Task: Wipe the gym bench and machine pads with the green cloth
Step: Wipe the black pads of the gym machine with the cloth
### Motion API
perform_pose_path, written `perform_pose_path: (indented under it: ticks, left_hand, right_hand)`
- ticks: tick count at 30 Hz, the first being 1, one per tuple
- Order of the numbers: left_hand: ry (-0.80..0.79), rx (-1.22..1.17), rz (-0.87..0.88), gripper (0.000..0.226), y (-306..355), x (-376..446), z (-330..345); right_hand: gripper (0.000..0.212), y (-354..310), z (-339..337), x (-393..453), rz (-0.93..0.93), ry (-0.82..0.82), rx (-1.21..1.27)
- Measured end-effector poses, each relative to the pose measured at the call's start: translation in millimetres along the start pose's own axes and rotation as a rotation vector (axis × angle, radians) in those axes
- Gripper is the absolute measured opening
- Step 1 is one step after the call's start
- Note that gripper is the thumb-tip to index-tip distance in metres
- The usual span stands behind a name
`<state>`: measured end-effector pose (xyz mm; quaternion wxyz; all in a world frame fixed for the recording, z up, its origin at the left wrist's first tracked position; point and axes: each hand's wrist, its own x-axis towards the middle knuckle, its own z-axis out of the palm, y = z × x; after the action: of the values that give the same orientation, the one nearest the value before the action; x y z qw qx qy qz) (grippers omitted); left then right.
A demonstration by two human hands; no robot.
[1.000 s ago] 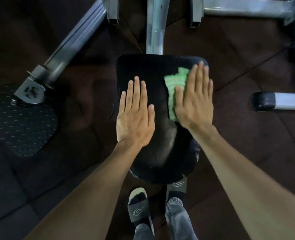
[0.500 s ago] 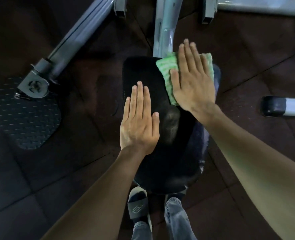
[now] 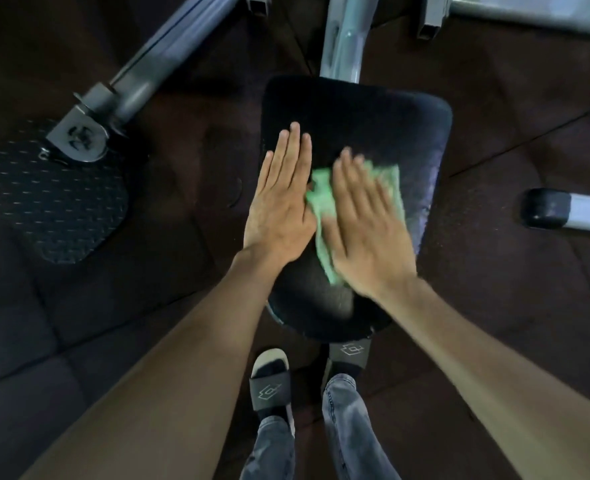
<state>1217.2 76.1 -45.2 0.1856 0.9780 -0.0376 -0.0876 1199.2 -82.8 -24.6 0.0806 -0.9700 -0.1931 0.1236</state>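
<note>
A black padded seat (image 3: 383,119) on a grey metal post fills the middle of the view. The green cloth (image 3: 321,199) lies flat on the pad's middle. My right hand (image 3: 366,223) presses down on the cloth with fingers straight and blurred by motion. My left hand (image 3: 283,199) lies flat on the pad's left side, fingers together, its thumb edge touching the cloth. Most of the cloth is hidden under my right palm.
A grey machine arm (image 3: 141,74) ends in a black textured footplate (image 3: 47,202) at left. A grey bar with a black end cap (image 3: 546,209) sticks in from the right. Grey frame tubes (image 3: 529,8) cross the top. My sandalled feet (image 3: 269,386) stand on dark rubber floor tiles.
My right hand has dragged the cloth from the pad's far right corner back toward me and to the middle. My left hand has stayed flat on the left side.
</note>
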Motion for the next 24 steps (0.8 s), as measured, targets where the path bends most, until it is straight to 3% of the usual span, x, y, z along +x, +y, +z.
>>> perform_pose_path:
  ticks: [3, 8, 11, 15, 17, 21, 24]
  left_hand:
    - [-0.019, 0.029, 0.035, 0.061, -4, -7, -4]
    - [0.005, 0.047, -0.005, 0.062, 3, -10, -2]
    - [0.031, 0.004, 0.003, 0.061, 0, -13, 1]
    - [0.075, -0.005, -0.07, 0.059, 6, -24, 4]
    - [0.083, -0.006, -0.106, 0.06, 9, -30, 5]
    - [0.11, -0.005, -0.176, 0.062, 13, -32, 10]
    - [0.147, -0.045, -0.273, 0.063, 13, -32, 13]
  right_hand:
    - [0.064, 19, 7, -64, -0.089, -0.062, -0.037]
    - [0.065, 48, -6, 10, 0.34, 0.101, 0.109]
    - [0.065, 14, -4, 14, 0.179, 0.076, 0.036]
    - [0.064, -1, 10, -66, -0.083, -0.053, -0.014]
    - [0.064, 18, 9, -54, -0.024, -0.025, 0.01]
    - [0.067, 41, -10, 49, 0.327, 0.148, 0.115]
    - [0.066, 17, -12, 87, 0.163, 0.122, 0.045]
